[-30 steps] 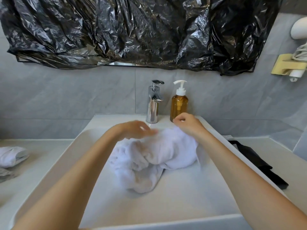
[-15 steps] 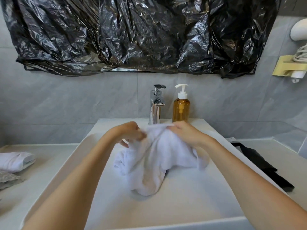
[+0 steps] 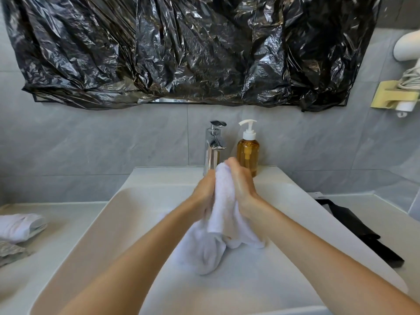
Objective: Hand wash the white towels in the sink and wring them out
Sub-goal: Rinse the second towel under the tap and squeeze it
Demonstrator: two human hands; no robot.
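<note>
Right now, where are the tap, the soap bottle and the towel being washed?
tap point(image 3: 213, 149), head view, on its chrome body below the lever.
soap bottle point(image 3: 247, 153), head view, on the amber body under the white pump.
white towel point(image 3: 223, 201), head view, on the bunched part between both hands.

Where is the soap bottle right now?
In the head view, the soap bottle stands on the sink's back ledge, right of the faucet, just behind the right hand.

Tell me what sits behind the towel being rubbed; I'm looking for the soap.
Behind the white towel stand the chrome faucet and an amber soap pump bottle on the sink ledge. The towel and hands hide the faucet's base and the bottle's lower left corner.
</note>
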